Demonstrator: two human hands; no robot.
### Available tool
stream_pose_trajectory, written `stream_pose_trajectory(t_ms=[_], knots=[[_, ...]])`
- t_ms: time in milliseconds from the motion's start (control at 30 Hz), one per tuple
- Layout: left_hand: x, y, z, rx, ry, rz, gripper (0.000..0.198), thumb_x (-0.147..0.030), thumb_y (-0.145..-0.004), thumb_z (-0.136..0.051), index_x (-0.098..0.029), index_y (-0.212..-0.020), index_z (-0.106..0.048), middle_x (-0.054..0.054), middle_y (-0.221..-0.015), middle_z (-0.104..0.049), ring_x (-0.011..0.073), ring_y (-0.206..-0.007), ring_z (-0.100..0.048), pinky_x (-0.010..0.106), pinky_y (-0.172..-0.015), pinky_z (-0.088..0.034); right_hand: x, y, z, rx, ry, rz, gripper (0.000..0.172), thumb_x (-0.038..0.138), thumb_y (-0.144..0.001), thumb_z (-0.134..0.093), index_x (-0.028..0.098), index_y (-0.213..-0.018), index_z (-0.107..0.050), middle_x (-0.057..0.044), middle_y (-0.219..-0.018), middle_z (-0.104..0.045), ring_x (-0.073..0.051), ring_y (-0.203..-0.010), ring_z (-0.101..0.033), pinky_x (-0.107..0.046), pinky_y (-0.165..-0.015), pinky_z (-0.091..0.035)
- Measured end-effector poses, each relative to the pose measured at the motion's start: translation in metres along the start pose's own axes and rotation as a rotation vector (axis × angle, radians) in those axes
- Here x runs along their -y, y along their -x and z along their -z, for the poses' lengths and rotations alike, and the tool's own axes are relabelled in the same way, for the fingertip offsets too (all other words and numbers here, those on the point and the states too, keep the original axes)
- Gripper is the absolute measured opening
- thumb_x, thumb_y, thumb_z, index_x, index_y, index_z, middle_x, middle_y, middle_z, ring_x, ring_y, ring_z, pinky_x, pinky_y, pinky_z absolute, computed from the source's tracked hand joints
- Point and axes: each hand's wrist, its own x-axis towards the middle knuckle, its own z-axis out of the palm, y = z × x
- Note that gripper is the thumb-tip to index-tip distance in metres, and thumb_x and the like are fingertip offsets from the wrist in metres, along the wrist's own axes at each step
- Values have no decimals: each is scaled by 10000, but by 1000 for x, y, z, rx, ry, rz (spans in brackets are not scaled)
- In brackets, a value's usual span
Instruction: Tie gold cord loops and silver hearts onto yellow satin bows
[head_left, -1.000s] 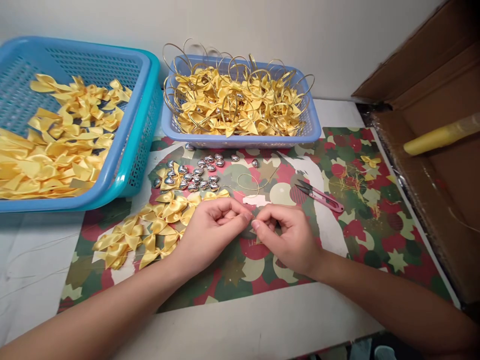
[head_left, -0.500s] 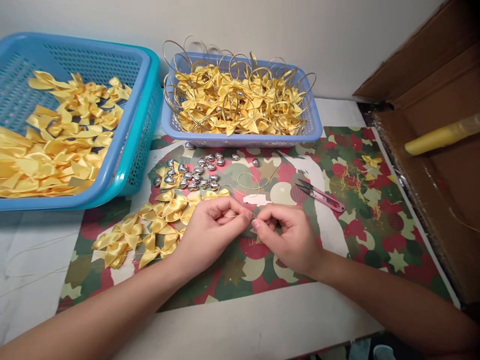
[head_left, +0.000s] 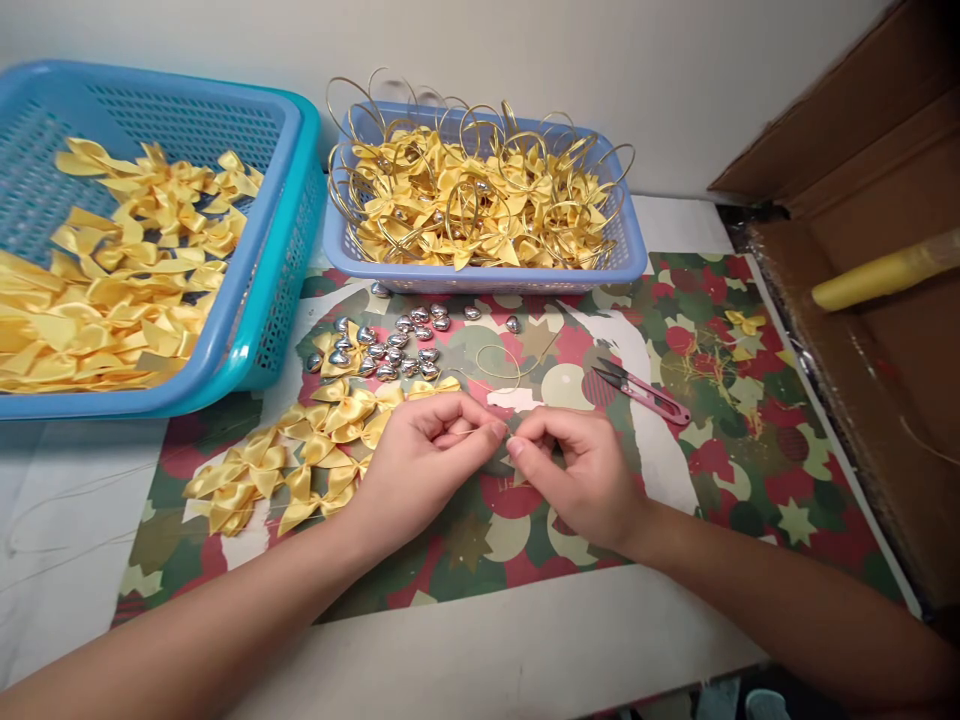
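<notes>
My left hand [head_left: 420, 465] and my right hand [head_left: 581, 475] rest on a patterned paper mat [head_left: 720, 440], fingertips pinched close together over a thin gold cord [head_left: 499, 365] that loops away toward the baskets. A pile of yellow satin bows [head_left: 300, 455] lies just left of my left hand. Several silver heart beads [head_left: 390, 345] sit beyond the bows. What else the fingers pinch is too small to see.
A large blue basket [head_left: 255, 300] of yellow bows stands at the left. A smaller blue basket [head_left: 487, 275] holds bows with gold loops at the back. Pink thread snips [head_left: 641, 392] lie right of my hands. A cardboard box [head_left: 862, 200] with a yellow roll [head_left: 885, 275] stands at the right.
</notes>
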Motion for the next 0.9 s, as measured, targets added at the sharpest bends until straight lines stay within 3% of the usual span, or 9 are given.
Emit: stream_pose_trajectory(t_ms=[200, 533, 900], knots=[[0, 1, -2, -1, 15, -24, 177, -303, -720, -661, -146, -638, -659, -10, -543, -580, 71, -489, -423, 182, -471, -326, -1, 0, 1, 26, -22, -9, 259, 184, -844, -534, 182, -590, -484, 39, -528, -472, -76, -498, -407, -212, -482, -359], [6, 2, -1, -3, -24, -38, 208, -319, -762, -647, -140, -658, -631, -57, -471, -424, 61, -466, -316, 194, -470, -258, 0, 0, -1, -5, -2, -3, 258, 148, -798, -550, 179, -558, -461, 48, -506, -448, -65, -477, -383, -203, -459, -328], [5, 4, -3, 7, 18, -51, 174, -265, -750, -647, -126, -647, -640, -35, -511, -523, 61, -492, -396, 169, -481, -331, 0, 0, -1, -26, 12, 34, 266, 127, -786, -562, 167, -544, -460, 58, -488, -426, -50, -468, -365, -185, -456, -315]])
